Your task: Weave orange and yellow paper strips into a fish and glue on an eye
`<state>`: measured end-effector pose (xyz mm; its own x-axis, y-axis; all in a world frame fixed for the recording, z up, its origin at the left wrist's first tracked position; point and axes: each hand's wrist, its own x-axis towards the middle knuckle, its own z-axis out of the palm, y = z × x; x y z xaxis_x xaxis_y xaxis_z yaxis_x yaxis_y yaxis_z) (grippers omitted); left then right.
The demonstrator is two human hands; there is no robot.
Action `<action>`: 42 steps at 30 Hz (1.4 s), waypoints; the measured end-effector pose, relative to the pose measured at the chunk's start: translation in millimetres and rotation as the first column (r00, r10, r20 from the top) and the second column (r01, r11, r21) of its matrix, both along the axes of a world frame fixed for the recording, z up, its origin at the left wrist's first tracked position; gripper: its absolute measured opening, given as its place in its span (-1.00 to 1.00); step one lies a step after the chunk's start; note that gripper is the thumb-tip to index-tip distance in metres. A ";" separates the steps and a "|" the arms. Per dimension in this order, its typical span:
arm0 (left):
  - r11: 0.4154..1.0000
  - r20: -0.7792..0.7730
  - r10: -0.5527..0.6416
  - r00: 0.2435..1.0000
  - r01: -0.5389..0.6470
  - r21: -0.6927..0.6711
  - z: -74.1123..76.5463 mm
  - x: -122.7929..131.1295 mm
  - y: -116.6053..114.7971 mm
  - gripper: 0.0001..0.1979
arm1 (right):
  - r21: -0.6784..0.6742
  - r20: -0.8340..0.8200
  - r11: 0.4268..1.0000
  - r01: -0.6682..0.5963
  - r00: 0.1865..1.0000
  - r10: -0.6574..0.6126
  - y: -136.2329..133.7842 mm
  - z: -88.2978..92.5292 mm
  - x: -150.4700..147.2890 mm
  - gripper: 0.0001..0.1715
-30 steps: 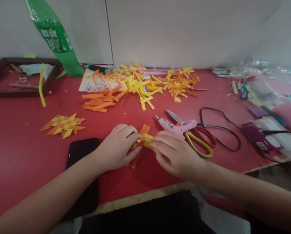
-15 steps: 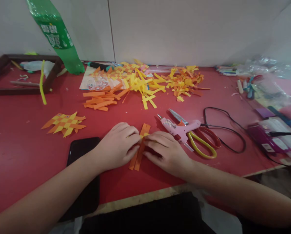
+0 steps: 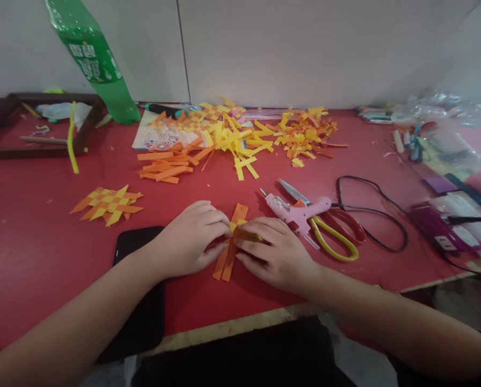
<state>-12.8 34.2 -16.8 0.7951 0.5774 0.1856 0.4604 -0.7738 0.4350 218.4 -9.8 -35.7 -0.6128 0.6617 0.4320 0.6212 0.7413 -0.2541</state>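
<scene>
Two orange paper strips (image 3: 225, 264) lie side by side on the red table in front of me, running away from me. A yellow paper strip (image 3: 250, 235) crosses them near their upper part. From the left, my left hand (image 3: 194, 236) has its bent fingers closed at the crossing; its fingertips are partly hidden. My right hand (image 3: 278, 251) has its fingers curled over the yellow strip's right end. A finished woven orange and yellow paper fish (image 3: 110, 204) lies to the left. Beneath my left forearm rests a black phone (image 3: 139, 322).
Right of my hands lie a pink glue gun (image 3: 299, 212) and scissors (image 3: 335, 252) with red and yellow handles. Behind are orange strips (image 3: 167, 169), yellow strips (image 3: 230, 134) and paper scraps (image 3: 304, 134). A green bottle (image 3: 115, 97) stands beside a brown frame (image 3: 6, 153).
The right end of the yellow strip now shows beneath my right fingers, lifted slightly. My left fingers have shifted a little; the orange strips stay in place.
</scene>
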 end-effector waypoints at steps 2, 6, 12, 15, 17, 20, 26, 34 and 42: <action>1.000 -0.008 0.003 1.000 -0.003 -0.004 0.1 0.0 -0.6 -0.89 | 0.004 0.006 1.000 0.001 1.000 -0.001 -0.4 0.0 0.1 -0.79; 1.000 -0.011 0.000 1.000 0.000 0.000 0.2 0.3 -1.9 -0.89 | 0.024 0.017 1.000 0.005 1.000 -0.005 -0.7 0.5 -0.4 -0.78; 1.000 -0.016 0.009 1.000 -0.009 0.021 2.0 3.3 -4.1 -0.92 | 0.016 0.008 1.000 0.003 1.000 -0.003 -0.8 2.0 -0.9 -0.79; 0.999 -0.043 0.034 0.998 -0.033 0.009 3.4 5.0 -6.6 -0.92 | 0.003 0.002 1.000 -0.002 1.000 0.002 -0.9 2.5 -0.6 -0.80; 0.999 -0.059 0.040 0.997 -0.039 0.009 3.6 5.4 -8.2 -0.91 | -0.005 0.004 1.000 -0.002 1.000 0.002 -1.0 2.5 -0.4 -0.80; 0.999 -0.074 0.045 0.996 -0.044 0.013 2.6 4.8 -9.8 -0.89 | -0.013 0.015 1.000 0.004 1.000 -0.004 -1.3 2.5 -0.4 -0.78; 0.999 -0.056 0.047 0.997 -0.048 -0.011 0.5 3.5 -8.5 -0.73 | -0.008 0.026 1.000 0.002 1.000 -0.001 -1.3 4.8 -0.3 -0.78; 0.997 -0.071 0.067 0.995 -0.069 -0.024 1.6 4.2 -10.0 -0.76 | -0.016 0.019 0.999 -0.029 0.999 0.029 -2.5 2.0 0.2 -0.76; 0.998 -0.057 0.039 0.998 -0.041 -0.042 5.1 3.4 -9.8 -0.76 | -0.023 0.058 0.977 0.212 0.976 -0.211 23.9 43.8 67.6 -0.51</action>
<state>-9.4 24.4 -11.7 0.7797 0.6155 0.1152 0.5154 -0.7353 0.4400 286.0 14.1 8.1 -0.4799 0.7905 0.3805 0.7768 0.5845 -0.2345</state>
